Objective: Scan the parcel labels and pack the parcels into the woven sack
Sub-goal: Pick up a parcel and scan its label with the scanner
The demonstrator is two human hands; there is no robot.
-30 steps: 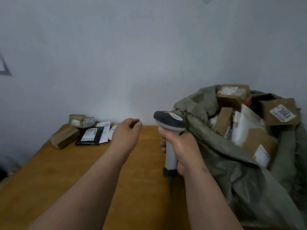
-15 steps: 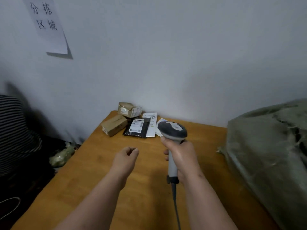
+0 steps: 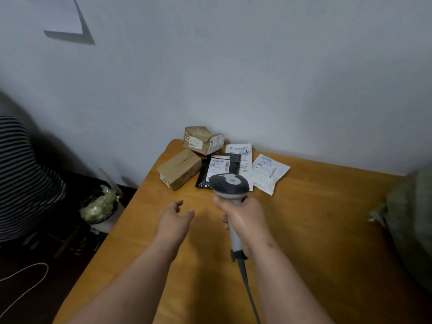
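My right hand (image 3: 245,218) grips the handle of a grey barcode scanner (image 3: 229,183), its head pointing at a cluster of parcels in the table's far left corner. There lie a brown cardboard box (image 3: 179,169), a taped brown parcel (image 3: 203,139) behind it, a black bag with a white label (image 3: 218,168), a white envelope (image 3: 244,160) and a white pouch (image 3: 268,173). My left hand (image 3: 174,217) hovers over the table in front of the parcels, fingers spread and relaxed, holding nothing. Only the edge of the green woven sack (image 3: 411,220) shows at the right.
The wooden table (image 3: 315,230) meets a white wall. The scanner's cable (image 3: 250,293) trails back towards me. A person in a striped top (image 3: 21,178) stands at the left, beyond the table. A bin with a crumpled bag (image 3: 100,204) sits on the floor. A paper sheet (image 3: 58,12) hangs on the wall.
My view has swung left, so the sack has slid to the right edge and the parcels are now central. My left hand has opened from a loose curl and reached closer to the parcels.
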